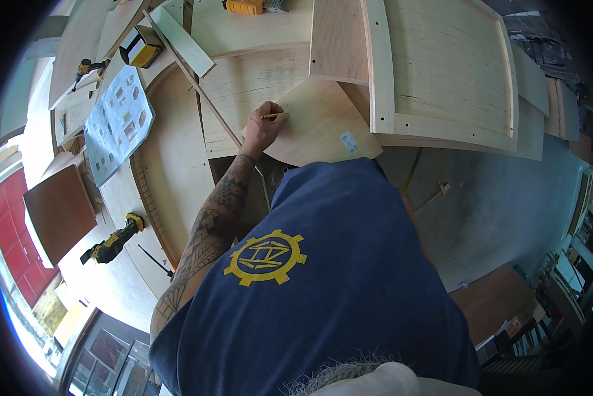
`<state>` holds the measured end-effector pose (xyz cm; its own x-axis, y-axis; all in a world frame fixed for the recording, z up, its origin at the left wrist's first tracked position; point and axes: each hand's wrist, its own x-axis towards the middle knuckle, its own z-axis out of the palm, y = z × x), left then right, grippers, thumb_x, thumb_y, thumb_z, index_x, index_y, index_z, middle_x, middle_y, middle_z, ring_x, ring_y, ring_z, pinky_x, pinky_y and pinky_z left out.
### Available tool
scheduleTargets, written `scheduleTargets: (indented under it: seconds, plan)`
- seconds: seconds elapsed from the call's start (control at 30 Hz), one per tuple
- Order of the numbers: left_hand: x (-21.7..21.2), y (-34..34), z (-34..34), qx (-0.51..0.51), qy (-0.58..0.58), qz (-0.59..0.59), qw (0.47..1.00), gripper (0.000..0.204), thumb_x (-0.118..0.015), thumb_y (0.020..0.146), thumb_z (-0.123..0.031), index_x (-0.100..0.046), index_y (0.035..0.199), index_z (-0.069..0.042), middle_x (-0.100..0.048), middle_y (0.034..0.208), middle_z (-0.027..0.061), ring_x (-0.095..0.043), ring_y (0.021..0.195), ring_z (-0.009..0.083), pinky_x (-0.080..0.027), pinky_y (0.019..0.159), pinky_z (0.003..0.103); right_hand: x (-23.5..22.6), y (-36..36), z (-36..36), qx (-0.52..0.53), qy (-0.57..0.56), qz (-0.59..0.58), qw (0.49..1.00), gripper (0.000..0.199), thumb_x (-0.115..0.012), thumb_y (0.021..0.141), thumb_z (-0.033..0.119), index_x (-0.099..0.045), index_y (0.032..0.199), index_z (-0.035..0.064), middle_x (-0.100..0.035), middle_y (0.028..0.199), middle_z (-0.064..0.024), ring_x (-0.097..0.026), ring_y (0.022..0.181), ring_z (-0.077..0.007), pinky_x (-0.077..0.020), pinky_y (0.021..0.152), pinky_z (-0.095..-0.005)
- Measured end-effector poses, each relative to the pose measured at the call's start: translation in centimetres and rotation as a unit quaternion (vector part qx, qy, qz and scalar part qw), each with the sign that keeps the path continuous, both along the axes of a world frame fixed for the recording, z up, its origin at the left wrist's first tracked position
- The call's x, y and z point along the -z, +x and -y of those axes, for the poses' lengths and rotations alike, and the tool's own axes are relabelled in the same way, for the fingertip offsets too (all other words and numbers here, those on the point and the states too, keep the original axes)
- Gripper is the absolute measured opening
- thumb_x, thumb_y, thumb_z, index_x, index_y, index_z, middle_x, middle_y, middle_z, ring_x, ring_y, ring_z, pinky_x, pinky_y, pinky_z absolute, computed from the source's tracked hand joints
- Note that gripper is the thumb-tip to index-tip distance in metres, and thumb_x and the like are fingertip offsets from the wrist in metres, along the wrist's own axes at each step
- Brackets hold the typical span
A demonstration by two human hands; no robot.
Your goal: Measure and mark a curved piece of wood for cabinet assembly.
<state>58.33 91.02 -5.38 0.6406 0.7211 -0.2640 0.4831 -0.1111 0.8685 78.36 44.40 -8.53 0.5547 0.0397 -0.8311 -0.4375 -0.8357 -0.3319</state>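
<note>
My left hand is closed around a short yellow pencil, its fingers pinched near one end. It rests at the left part of a pale plywood piece with a curved edge, which lies close in front of my body. A small white-and-blue sticker is on that piece, toward its right corner. Under it and beyond lies a larger plywood sheet. A long thin wooden strip runs slantwise just left of my hand. My right hand is out of view, hidden behind my torso.
At the right stands a framed plywood panel. On the left are a printed sheet, a black-and-yellow power tool, a cordless drill and a brown board. An orange tool lies at the far edge.
</note>
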Motion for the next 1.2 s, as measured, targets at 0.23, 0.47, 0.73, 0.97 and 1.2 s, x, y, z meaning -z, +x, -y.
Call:
scheduleTargets:
  seconds: [0.23, 0.47, 0.73, 0.97, 1.2]
  plan:
    - [-1.1, 0.4, 0.8, -0.002, 0.050, 0.014, 0.999, 0.019, -0.072, 0.087, -0.020, -0.066, 0.090, -0.002, -0.068, 0.076, 0.0064, -0.062, 0.070, 0.0111, -0.052, 0.066, 0.029, 0.8, 0.1, 0.5, 0.029, -0.020, -0.021, 0.999, 0.072, -0.055, 0.084, 0.050, -0.062, 0.122, -0.0097, -0.068, 0.115, -0.0241, -0.063, 0.106, -0.0342, -0.0456, 0.095, -0.0403]
    - [-1.4, 0.8, 1.4, -0.051, 0.020, 0.007, 0.998, 0.020, -0.072, 0.086, -0.021, -0.067, 0.092, -0.002, -0.069, 0.079, 0.0073, -0.063, 0.071, 0.0116, -0.052, 0.067, 0.029, -0.7, 0.1, -0.8, 0.012, -0.037, -0.018, 0.999, 0.071, -0.055, 0.084, 0.049, -0.062, 0.121, -0.0118, -0.067, 0.115, -0.0249, -0.064, 0.106, -0.0341, -0.0465, 0.093, -0.0405]
    - [-1.6, 0.9, 0.9, -0.021, 0.017, -0.013, 1.000, 0.021, -0.072, 0.087, -0.022, -0.068, 0.092, -0.002, -0.070, 0.080, 0.0059, -0.063, 0.073, 0.0106, -0.053, 0.069, 0.029, 0.2, -0.2, -0.6, 0.042, -0.010, -0.027, 0.999, 0.070, -0.055, 0.084, 0.049, -0.061, 0.117, -0.0126, -0.067, 0.110, -0.0242, -0.064, 0.101, -0.0331, -0.0476, 0.090, -0.0406]
    - [-1.1, 0.7, 0.7, 0.009, 0.013, 0.011, 1.000, 0.020, -0.072, 0.087, -0.021, -0.068, 0.092, -0.001, -0.069, 0.079, 0.0049, -0.062, 0.073, 0.0101, -0.052, 0.068, 0.029, -0.5, 0.2, -0.6, 0.001, -0.042, -0.017, 0.999, 0.071, -0.056, 0.083, 0.049, -0.060, 0.118, -0.0122, -0.067, 0.109, -0.0242, -0.064, 0.100, -0.0332, -0.0480, 0.089, -0.0408]
    - [-0.7, 0.6, 0.2, -0.050, -0.058, 0.023, 0.997, 0.018, -0.069, 0.090, -0.018, -0.067, 0.093, 0.000, -0.064, 0.075, 0.0012, -0.057, 0.067, 0.0073, -0.049, 0.063, 0.026, -1.3, 0.2, -1.5, 0.000, -0.042, 0.000, 0.999, 0.069, -0.057, 0.083, 0.049, -0.061, 0.117, -0.0111, -0.068, 0.111, -0.0246, -0.065, 0.103, -0.0350, -0.0479, 0.091, -0.0417]
